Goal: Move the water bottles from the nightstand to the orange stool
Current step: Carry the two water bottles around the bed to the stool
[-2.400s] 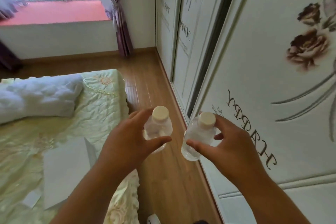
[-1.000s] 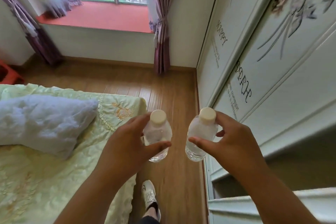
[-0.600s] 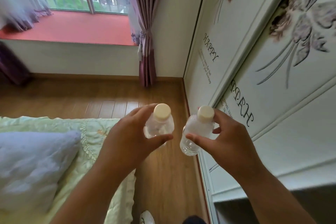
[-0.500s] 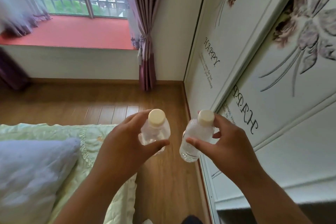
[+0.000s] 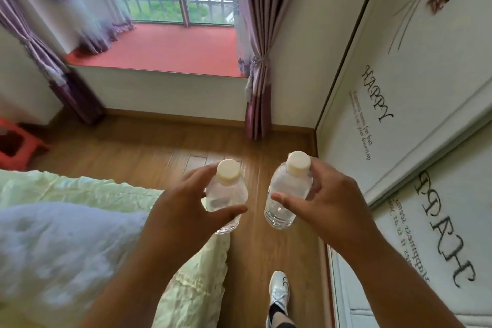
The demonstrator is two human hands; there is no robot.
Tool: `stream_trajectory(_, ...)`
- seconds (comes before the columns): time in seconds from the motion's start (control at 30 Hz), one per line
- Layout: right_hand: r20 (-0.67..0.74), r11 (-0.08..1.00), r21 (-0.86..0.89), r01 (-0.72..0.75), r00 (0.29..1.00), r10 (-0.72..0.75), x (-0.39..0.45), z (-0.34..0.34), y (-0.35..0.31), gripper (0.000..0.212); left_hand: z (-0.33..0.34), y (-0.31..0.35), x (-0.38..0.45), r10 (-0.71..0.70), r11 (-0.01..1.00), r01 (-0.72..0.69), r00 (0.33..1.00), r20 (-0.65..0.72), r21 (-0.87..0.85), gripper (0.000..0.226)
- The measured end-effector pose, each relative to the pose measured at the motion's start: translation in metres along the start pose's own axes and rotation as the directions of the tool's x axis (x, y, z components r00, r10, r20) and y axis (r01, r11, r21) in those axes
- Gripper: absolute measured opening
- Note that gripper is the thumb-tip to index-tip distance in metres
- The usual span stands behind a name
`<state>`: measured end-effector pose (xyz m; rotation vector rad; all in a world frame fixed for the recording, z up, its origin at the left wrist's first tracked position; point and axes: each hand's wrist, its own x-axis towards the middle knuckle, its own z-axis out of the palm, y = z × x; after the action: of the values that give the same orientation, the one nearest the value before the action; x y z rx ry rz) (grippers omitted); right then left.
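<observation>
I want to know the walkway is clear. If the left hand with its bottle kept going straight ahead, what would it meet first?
Probably nothing close: ahead of the left hand and its bottle lies open wooden floor, then the window-seat wall. Depth is uncertain.

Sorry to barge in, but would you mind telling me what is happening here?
A person is walking between the bed and the wardrobe, carrying a capped water bottle in each hand: one in the left hand, one in the right hand. The orange stool stands by the far left wall, and neither bottle is on it yet.
</observation>
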<state>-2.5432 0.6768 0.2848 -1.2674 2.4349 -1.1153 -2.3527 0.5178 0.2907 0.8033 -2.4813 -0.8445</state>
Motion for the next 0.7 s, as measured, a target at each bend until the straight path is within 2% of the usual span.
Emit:
stream_trajectory(0.13, 0.001, 0.999, 0.033, 0.029, 1.0, -0.029, 0.067, -0.009, 0.025, 0.076, 0.011, 0.013, 0.065, 0.006, 0.999, -0.005, 1.0, -0.02, 0.045, 0.077)
stream_trajectory(0.4, -0.016, 0.997, 0.001, 0.076, 0.997, -0.076, 0.172, -0.048, 0.077, 0.074, 0.051, 0.04, 0.167, -0.004, 1.0, 0.006, 0.995, -0.099, 0.011, 0.08)
stream_trajectory(0.7, -0.054, 0.996, -0.084, 0.022, 0.998, -0.026, 0.232, -0.089, 0.114, 0.069, 0.081, 0.051, 0.25, 0.03, 0.999, -0.03, 0.999, -0.02, 0.037, 0.079)
